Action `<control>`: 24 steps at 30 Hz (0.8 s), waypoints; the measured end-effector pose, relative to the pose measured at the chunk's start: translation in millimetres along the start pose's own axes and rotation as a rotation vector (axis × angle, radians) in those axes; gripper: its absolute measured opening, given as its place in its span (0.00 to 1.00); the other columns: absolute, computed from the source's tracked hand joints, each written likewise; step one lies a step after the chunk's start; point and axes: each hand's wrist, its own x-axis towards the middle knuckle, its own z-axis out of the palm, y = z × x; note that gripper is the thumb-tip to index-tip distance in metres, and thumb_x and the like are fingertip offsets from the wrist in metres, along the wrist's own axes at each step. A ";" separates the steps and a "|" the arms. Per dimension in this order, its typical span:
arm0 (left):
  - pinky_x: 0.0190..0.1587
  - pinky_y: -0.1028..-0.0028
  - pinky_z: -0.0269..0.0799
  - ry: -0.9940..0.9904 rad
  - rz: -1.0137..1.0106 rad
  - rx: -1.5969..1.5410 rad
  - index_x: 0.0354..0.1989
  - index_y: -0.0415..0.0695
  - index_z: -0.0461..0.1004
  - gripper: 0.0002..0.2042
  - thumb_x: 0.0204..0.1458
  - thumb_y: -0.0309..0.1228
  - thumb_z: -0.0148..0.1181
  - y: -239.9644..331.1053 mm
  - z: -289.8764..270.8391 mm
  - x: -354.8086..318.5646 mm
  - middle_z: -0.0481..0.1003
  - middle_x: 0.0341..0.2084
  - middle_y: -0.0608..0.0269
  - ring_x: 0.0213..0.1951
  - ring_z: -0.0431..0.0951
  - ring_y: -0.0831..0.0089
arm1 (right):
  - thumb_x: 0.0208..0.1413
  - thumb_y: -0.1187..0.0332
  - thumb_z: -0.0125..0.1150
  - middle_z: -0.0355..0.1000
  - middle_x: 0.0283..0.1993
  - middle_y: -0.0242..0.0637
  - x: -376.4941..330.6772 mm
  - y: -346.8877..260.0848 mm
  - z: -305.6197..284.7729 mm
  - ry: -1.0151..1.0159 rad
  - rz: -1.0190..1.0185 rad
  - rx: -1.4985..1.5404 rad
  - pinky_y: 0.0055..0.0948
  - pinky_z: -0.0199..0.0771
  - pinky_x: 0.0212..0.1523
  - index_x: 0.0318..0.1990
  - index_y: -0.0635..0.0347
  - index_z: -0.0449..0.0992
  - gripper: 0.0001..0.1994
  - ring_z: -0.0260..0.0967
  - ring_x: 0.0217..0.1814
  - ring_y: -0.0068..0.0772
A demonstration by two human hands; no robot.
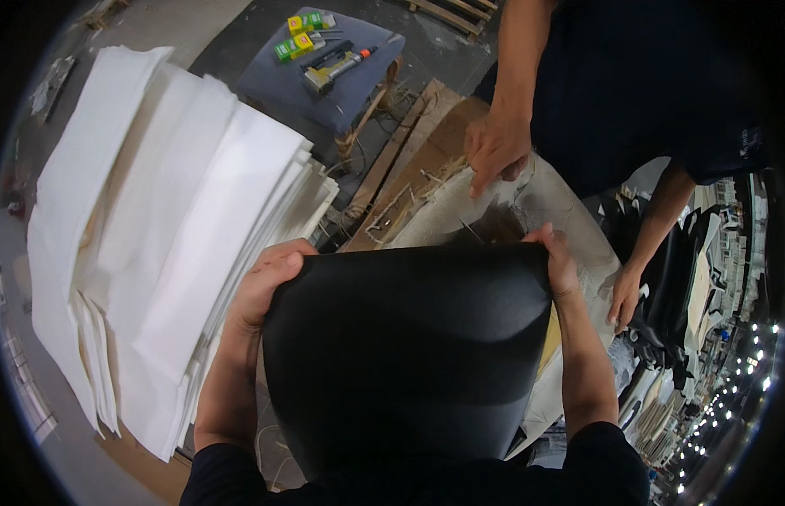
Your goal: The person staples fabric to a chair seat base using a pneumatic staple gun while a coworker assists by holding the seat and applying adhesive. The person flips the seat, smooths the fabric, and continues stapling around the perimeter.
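Note:
A black upholstered panel [401, 354], smooth like leather, stands in front of me, broad at its far edge and narrower toward my body. My left hand [274, 274] is closed around its far left corner, thumb on top. At the far right corner my right hand [557, 260] grips the same panel, with fingers bent over the edge. Just beyond it lies a worn, pale covered work surface [569, 211] with frayed edges. Another person's hand [499, 148] points down at this surface, and that person's other hand [626, 295] rests at its right side.
Thick white padding sheets [190, 202] are stacked at my left. A blue padded stool [279, 72] beyond holds a staple gun [333, 74] and small green-and-yellow boxes [295, 46]. Black covers [675, 287] are piled at the right. The co-worker in dark clothing [637, 84] stands at the far right.

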 end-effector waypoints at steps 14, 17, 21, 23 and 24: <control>0.47 0.73 0.74 -0.045 0.108 0.151 0.46 0.37 0.82 0.16 0.70 0.40 0.59 -7.0 -14.4 6.9 0.80 0.33 0.66 0.39 0.79 0.71 | 0.77 0.46 0.56 0.82 0.35 0.37 0.2 -34.6 -2.4 -0.051 -0.084 -0.149 0.29 0.75 0.47 0.35 0.61 0.85 0.27 0.79 0.41 0.29; 0.54 0.67 0.73 0.118 0.479 0.928 0.48 0.38 0.83 0.16 0.70 0.39 0.58 36.9 5.7 -9.7 0.80 0.35 0.62 0.41 0.80 0.63 | 0.75 0.53 0.60 0.84 0.42 0.43 -22.0 -78.9 8.7 0.197 -0.549 -0.573 0.37 0.78 0.52 0.40 0.59 0.86 0.19 0.81 0.48 0.40; 0.56 0.54 0.77 0.115 0.677 1.311 0.49 0.38 0.84 0.15 0.70 0.37 0.57 60.6 51.5 -10.6 0.83 0.42 0.44 0.47 0.83 0.42 | 0.68 0.63 0.65 0.83 0.52 0.46 -64.0 -124.3 103.5 0.201 -1.040 -0.790 0.48 0.75 0.61 0.52 0.58 0.84 0.12 0.78 0.57 0.53; 0.54 0.47 0.78 0.213 0.378 1.515 0.39 0.38 0.86 0.22 0.72 0.43 0.51 56.4 75.1 1.3 0.85 0.39 0.41 0.46 0.84 0.40 | 0.70 0.62 0.62 0.83 0.50 0.46 -82.1 -124.8 158.9 0.048 -1.078 -0.773 0.50 0.73 0.63 0.53 0.58 0.83 0.12 0.79 0.57 0.52; 0.53 0.46 0.78 0.299 0.295 1.565 0.38 0.38 0.87 0.24 0.73 0.45 0.50 46.4 78.2 8.9 0.85 0.37 0.41 0.44 0.84 0.39 | 0.71 0.62 0.61 0.83 0.50 0.45 -79.6 -124.3 167.7 0.078 -1.043 -0.765 0.50 0.73 0.62 0.52 0.58 0.83 0.12 0.79 0.56 0.52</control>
